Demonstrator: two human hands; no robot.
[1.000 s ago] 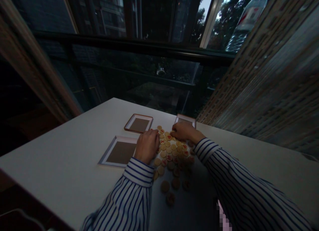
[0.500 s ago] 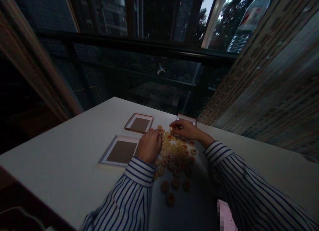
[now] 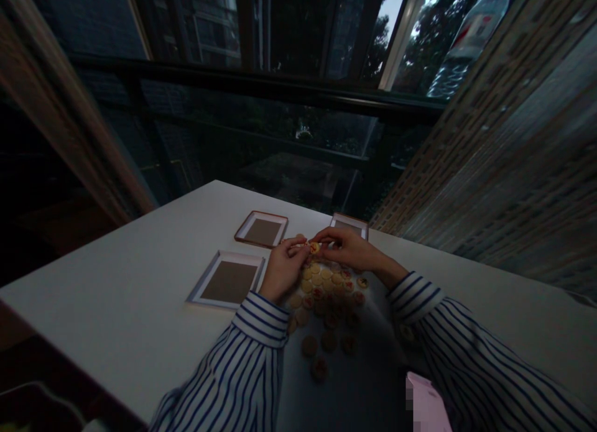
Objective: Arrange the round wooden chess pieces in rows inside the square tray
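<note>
My left hand (image 3: 283,267) is closed, with its thumb and fingertips pinching at a round xiangqi piece (image 3: 314,248) with a red character on it. From the other side the fingers of my right hand (image 3: 347,248) close on the same piece, so the two hands meet at it just above the pile. How many pieces lie between the fingers is hidden. Below the hands many loose xiangqi pieces (image 3: 326,275) lie spread out, some with a red or dark character up and some plain side up. Nearer me a few darker pieces (image 3: 319,368) rest in shadow.
Left of the hands lie a shallow box tray with a pale rim (image 3: 204,285) and a brown-rimmed one (image 3: 238,232). A third tray (image 3: 351,223) sits behind my right hand. The white table (image 3: 116,283) runs up to a window with a dark rail (image 3: 261,84). A bottle (image 3: 471,43) stands upper right.
My right hand has moved left and slightly down to meet my left hand. A red-marked piece now shows between their fingertips. The trays and the pile look the same.
</note>
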